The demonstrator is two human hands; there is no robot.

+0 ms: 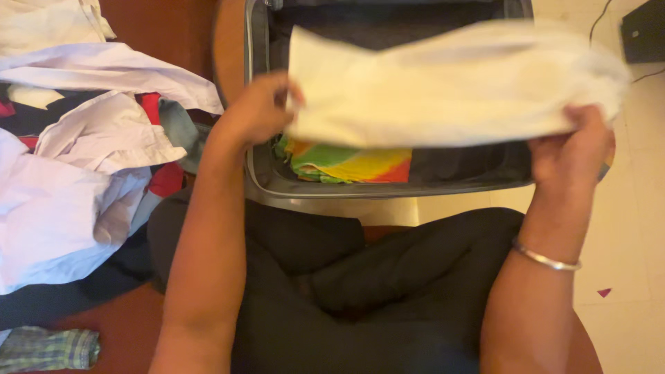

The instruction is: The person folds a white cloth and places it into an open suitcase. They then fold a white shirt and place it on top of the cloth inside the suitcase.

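I hold a folded cream-white garment [443,86] stretched between both hands above an open grey suitcase [258,173]. My left hand [260,107] grips its left edge. My right hand [571,149], with a thin metal bangle on the wrist, grips its right end. Under the garment, inside the suitcase, lies a folded cloth in green, yellow and orange [350,165]. The garment hides most of the suitcase's dark interior.
A heap of white and pale lilac shirts with red and dark pieces [83,159] lies at my left. A checked green cloth [45,348] sits at the bottom left. My legs in black trousers [360,284] are crossed in front. Tiled floor and a dark device [644,31] lie at right.
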